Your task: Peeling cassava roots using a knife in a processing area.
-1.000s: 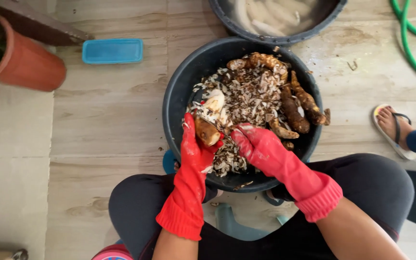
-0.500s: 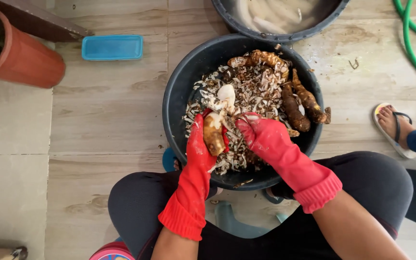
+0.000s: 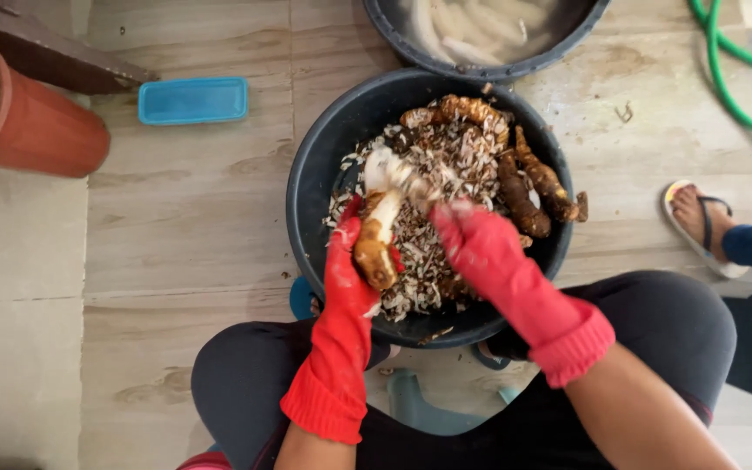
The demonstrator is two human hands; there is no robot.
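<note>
Both my hands wear red rubber gloves. My left hand [image 3: 347,261] grips a partly peeled cassava root [image 3: 379,228], brown at its near end and white at its far end, over a dark round basin [image 3: 306,187]. My right hand [image 3: 476,244] is blurred and sits at the root's white end; a peeling tool in it cannot be made out. The basin holds a heap of peelings [image 3: 446,165] and several unpeeled brown roots [image 3: 524,187] at its right side.
A second dark basin [image 3: 480,63] with peeled white roots in water stands beyond. A blue rectangular lid [image 3: 193,99] and a terracotta plant pot [image 3: 32,126] are at the left. A green hose [image 3: 724,70] and another person's sandalled foot [image 3: 698,222] lie at the right.
My left hand has turned the root so its white peeled end points away from me. My right hand has moved along it in a fast stroke and now shows blurred.
</note>
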